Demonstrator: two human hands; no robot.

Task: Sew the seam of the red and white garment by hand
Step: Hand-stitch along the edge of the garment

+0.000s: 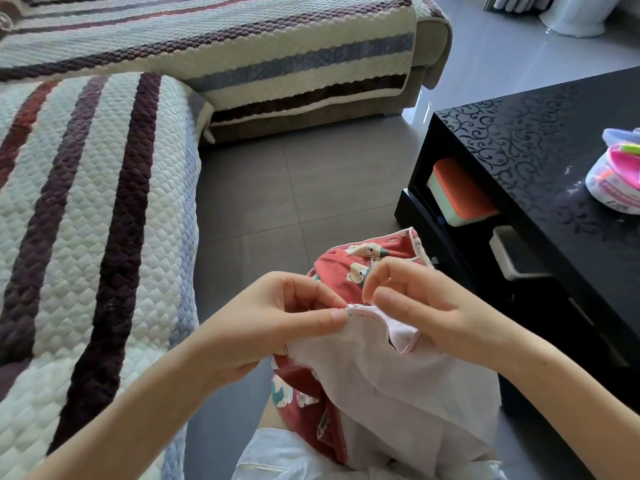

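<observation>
My left hand pinches the seam edge of the red and white garment between thumb and fingers. My right hand, fingers curled, pinches it just beside.

Left hand and right hand close together, fingers pinched.
</observation>
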